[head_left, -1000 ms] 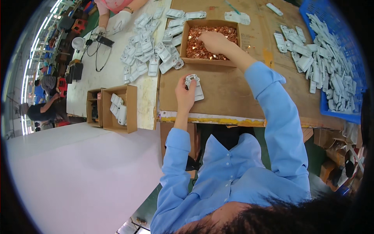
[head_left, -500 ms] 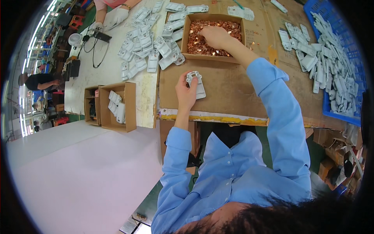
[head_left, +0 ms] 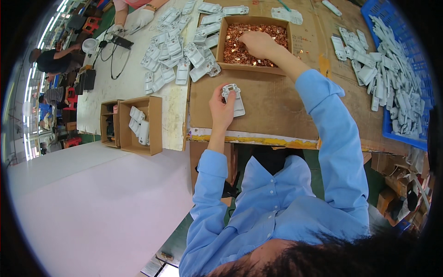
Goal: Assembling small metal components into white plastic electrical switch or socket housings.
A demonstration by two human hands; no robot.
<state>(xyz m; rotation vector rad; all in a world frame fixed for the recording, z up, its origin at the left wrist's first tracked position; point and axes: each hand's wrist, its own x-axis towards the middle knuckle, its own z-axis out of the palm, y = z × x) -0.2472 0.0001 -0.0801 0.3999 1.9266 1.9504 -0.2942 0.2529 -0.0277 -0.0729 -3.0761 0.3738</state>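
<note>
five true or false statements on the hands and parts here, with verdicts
1. The bare left hand holds a white plastic casing. True.
2. A blue plastic basket at the right holds many slim whitish plastic parts. True.
3. The bare right hand is in that basket. False: it reaches into an open brown cardboard box of small copper-coloured metal pieces.
4. Both rolled cloth sleeves are red. False: they are light blue.
5. A loose pile of white casings lies left of the cardboard box. True.

1. Bright strip lights (head_left: 50, 23), far left of the gripping left hand (head_left: 222, 107).
2. White surface (head_left: 101, 198), lower left of the grip: soft shading.
3. Copper-coloured pieces (head_left: 232, 56), beyond the grip: glints.
4. Margins: fisheye-curved, black-cornered.
</note>
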